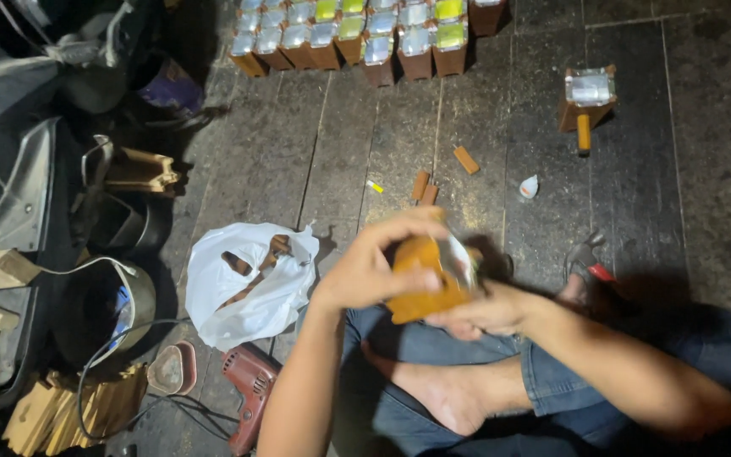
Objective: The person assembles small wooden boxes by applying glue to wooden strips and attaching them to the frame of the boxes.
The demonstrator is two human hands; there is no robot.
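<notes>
Orange wooden block (420,292) with a clear shiny face, tilted, blurred, held above the lap, left hand (374,262) gripping its top, right hand (480,313) clasping it from below.

Three loose wooden sticks (465,159), one white bag (247,283), one red drill (251,385)
</notes>
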